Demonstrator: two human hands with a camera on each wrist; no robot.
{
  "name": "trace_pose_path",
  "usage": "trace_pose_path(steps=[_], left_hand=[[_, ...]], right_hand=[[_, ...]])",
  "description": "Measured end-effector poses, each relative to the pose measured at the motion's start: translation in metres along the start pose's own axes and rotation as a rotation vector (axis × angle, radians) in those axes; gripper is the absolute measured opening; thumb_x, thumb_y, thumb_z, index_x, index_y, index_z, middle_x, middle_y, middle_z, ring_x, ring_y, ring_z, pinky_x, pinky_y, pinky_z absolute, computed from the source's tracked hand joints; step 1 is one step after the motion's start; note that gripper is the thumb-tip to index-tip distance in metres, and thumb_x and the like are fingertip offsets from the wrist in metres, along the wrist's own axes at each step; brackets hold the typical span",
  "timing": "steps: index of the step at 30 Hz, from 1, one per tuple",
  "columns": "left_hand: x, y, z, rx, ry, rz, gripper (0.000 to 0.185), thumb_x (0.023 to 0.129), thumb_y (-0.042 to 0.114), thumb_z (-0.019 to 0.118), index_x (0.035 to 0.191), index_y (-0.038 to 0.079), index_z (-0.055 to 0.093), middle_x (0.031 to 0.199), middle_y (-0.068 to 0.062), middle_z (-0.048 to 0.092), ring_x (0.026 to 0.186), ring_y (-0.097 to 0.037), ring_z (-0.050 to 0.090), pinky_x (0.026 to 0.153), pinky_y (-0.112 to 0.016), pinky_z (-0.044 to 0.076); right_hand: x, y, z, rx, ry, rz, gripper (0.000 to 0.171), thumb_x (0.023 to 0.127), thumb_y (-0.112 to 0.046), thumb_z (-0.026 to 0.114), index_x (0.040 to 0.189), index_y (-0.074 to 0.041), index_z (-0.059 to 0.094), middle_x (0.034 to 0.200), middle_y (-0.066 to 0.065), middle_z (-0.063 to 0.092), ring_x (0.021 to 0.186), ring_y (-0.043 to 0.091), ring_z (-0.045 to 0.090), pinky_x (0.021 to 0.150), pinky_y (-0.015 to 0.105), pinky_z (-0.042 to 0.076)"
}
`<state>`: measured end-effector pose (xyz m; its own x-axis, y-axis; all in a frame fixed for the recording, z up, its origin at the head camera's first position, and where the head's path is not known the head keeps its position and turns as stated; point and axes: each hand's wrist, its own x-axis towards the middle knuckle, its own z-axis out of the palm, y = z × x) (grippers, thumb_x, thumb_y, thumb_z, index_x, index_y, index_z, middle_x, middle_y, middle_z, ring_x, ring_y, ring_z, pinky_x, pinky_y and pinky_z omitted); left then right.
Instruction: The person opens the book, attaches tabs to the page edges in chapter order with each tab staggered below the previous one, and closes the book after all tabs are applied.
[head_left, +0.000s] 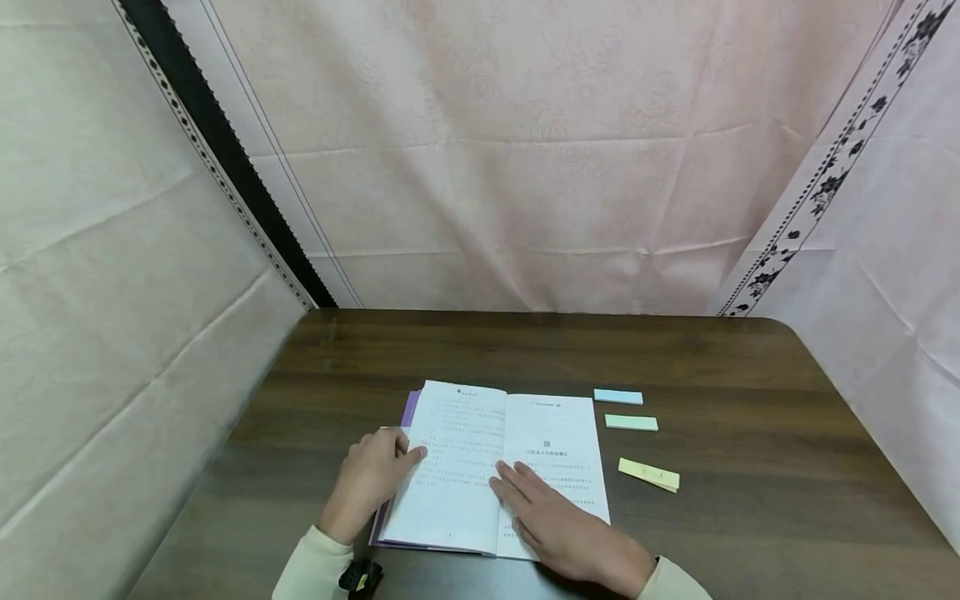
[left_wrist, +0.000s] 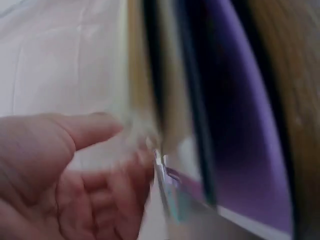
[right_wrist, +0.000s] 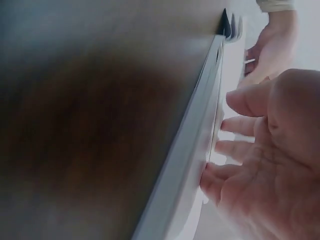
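Note:
An open book [head_left: 465,467] with printed white pages and a purple cover [head_left: 410,408] lies on the wooden table. At its left edge, my left hand [head_left: 375,477] pinches the left-hand pages, thumb on top. The left wrist view has this hand [left_wrist: 95,170] at the blurred page edges, which stand apart from the purple cover [left_wrist: 250,130]. My right hand [head_left: 558,525] rests on the lower right page with straight fingers pointing toward the spine. Seen from the right wrist, this hand [right_wrist: 260,155] has its fingertips along the book's surface.
Right of the book lie blue sticky notes [head_left: 618,397], green sticky notes [head_left: 632,422] and yellow sticky notes [head_left: 649,474] in a loose column. Pale cloth [head_left: 525,167] hangs behind the table [head_left: 750,433] and along both its sides.

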<state>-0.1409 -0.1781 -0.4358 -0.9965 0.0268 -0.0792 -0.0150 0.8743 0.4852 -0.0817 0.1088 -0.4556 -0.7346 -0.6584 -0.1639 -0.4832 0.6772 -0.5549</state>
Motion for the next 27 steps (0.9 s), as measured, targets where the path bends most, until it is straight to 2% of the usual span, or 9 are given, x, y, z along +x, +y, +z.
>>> trace_pose_path(steps=[1, 3, 6, 9, 13, 16, 21, 24, 27], left_hand=[[-0.001, 0.003, 0.002, 0.056, 0.030, 0.009, 0.031, 0.095, 0.031, 0.081, 0.093, 0.004, 0.067, 0.080, -0.007, 0.061, 0.072, -0.023, 0.058, 0.058, -0.039, 0.050], [-0.001, 0.009, 0.005, 0.163, 0.089, 0.074, 0.043, 0.090, 0.032, 0.086, 0.112, -0.001, 0.069, 0.101, -0.016, 0.068, 0.092, -0.033, 0.065, 0.073, -0.050, 0.057], [-0.001, 0.019, 0.011, 0.294, 0.114, 0.251, 0.056, 0.083, 0.033, 0.092, 0.120, -0.003, 0.069, 0.121, -0.024, 0.066, 0.112, -0.040, 0.062, 0.091, -0.056, 0.055], [-0.002, 0.029, 0.015, 0.346, 0.032, 0.414, 0.063, 0.077, 0.034, 0.096, 0.122, -0.001, 0.071, 0.137, -0.026, 0.061, 0.129, -0.043, 0.057, 0.107, -0.058, 0.048], [0.001, 0.043, 0.020, 0.320, -0.160, 0.521, 0.081, 0.076, 0.041, 0.096, 0.140, 0.003, 0.065, 0.156, -0.022, 0.051, 0.145, -0.038, 0.049, 0.119, -0.053, 0.040], [0.005, 0.051, 0.024, 0.314, -0.259, 0.554, 0.090, 0.076, 0.047, 0.095, 0.149, 0.008, 0.060, 0.161, -0.013, 0.049, 0.147, -0.032, 0.049, 0.118, -0.049, 0.043], [0.002, 0.055, 0.027, 0.356, -0.327, 0.526, 0.096, 0.076, 0.049, 0.094, 0.155, 0.012, 0.054, 0.167, -0.007, 0.042, 0.151, -0.028, 0.044, 0.119, -0.049, 0.042], [-0.002, 0.057, 0.027, 0.383, -0.341, 0.503, 0.096, 0.077, 0.050, 0.092, 0.156, 0.014, 0.052, 0.167, -0.005, 0.041, 0.152, -0.028, 0.043, 0.119, -0.049, 0.042], [-0.002, 0.063, 0.028, 0.418, -0.344, 0.509, 0.096, 0.079, 0.051, 0.091, 0.157, 0.013, 0.051, 0.168, -0.006, 0.041, 0.152, -0.028, 0.042, 0.119, -0.048, 0.041]], right_hand=[[0.000, 0.001, -0.001, -0.015, 0.004, -0.009, 0.053, 0.114, -0.018, 0.043, 0.166, -0.012, 0.034, 0.175, 0.006, 0.024, 0.161, 0.031, 0.021, 0.127, 0.050, 0.028], [0.000, 0.003, -0.003, -0.040, 0.002, -0.018, 0.052, 0.114, -0.017, 0.043, 0.165, -0.013, 0.035, 0.175, 0.005, 0.026, 0.161, 0.031, 0.022, 0.127, 0.048, 0.029], [0.001, 0.004, -0.004, -0.094, -0.005, -0.022, 0.052, 0.113, -0.016, 0.044, 0.165, -0.014, 0.037, 0.174, 0.005, 0.028, 0.160, 0.030, 0.025, 0.125, 0.048, 0.032], [0.001, 0.002, -0.004, -0.160, -0.004, -0.030, 0.052, 0.113, -0.016, 0.045, 0.165, -0.014, 0.038, 0.174, 0.005, 0.029, 0.159, 0.031, 0.027, 0.122, 0.051, 0.037], [0.001, 0.001, -0.004, -0.217, 0.020, -0.044, 0.054, 0.111, -0.014, 0.049, 0.164, -0.015, 0.039, 0.173, 0.005, 0.030, 0.158, 0.033, 0.031, 0.115, 0.056, 0.044], [0.001, 0.001, -0.004, -0.212, 0.021, -0.041, 0.056, 0.110, -0.011, 0.051, 0.164, -0.015, 0.039, 0.173, 0.005, 0.030, 0.158, 0.033, 0.030, 0.115, 0.057, 0.044], [0.002, 0.003, 0.000, -0.175, 0.038, -0.060, 0.054, 0.111, -0.013, 0.051, 0.163, -0.017, 0.042, 0.173, 0.007, 0.030, 0.160, 0.033, 0.025, 0.120, 0.053, 0.039], [-0.005, 0.008, -0.001, -0.158, 0.117, -0.075, 0.050, 0.110, -0.017, 0.053, 0.160, -0.016, 0.048, 0.173, 0.010, 0.027, 0.160, 0.037, 0.021, 0.123, 0.056, 0.034], [-0.017, 0.021, -0.009, -0.174, 0.258, -0.067, 0.047, 0.107, -0.019, 0.061, 0.153, -0.012, 0.056, 0.170, 0.018, 0.031, 0.158, 0.044, 0.024, 0.121, 0.061, 0.034]])
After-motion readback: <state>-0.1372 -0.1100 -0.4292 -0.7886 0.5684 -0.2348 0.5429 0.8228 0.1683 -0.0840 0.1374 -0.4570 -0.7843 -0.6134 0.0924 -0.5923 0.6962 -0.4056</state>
